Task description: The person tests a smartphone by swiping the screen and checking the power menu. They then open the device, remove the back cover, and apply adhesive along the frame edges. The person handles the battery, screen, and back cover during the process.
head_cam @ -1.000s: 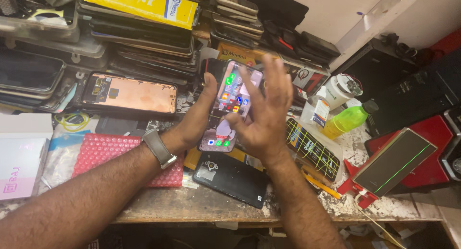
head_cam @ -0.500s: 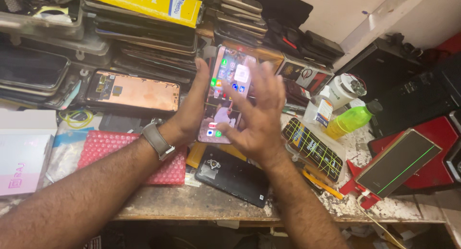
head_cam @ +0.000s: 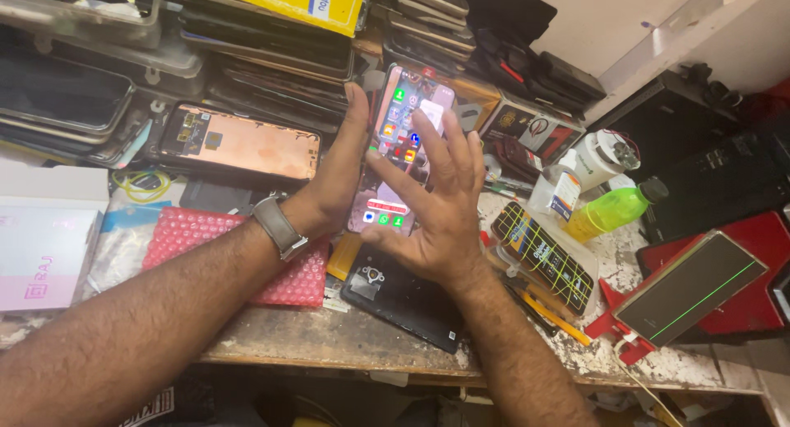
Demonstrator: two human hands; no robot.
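My left hand [head_cam: 336,178], with a grey-strapped watch [head_cam: 280,227] on its wrist, holds a smartphone [head_cam: 401,118] upright by its left edge. The screen is lit and shows rows of coloured app icons. In front of the lower half of the screen, my right hand [head_cam: 436,221] has its fingers spread and pointing up. Its fingertips lie over or on the glass, and it grips nothing. Both hands hover above the cluttered wooden bench [head_cam: 329,341].
A black phone back panel [head_cam: 403,304] lies below the hands, and red bubble wrap [head_cam: 206,238] lies under my left wrist. A copper-coloured opened phone [head_cam: 239,143] and stacked screens are behind. To the right are a yellow-lined phone [head_cam: 543,254], a green bottle [head_cam: 613,213] and a screen on a red stand [head_cam: 691,287].
The phone and both hands have moved up and slightly away from me. My right hand has slid lower over the screen, with its fingers spread wider.
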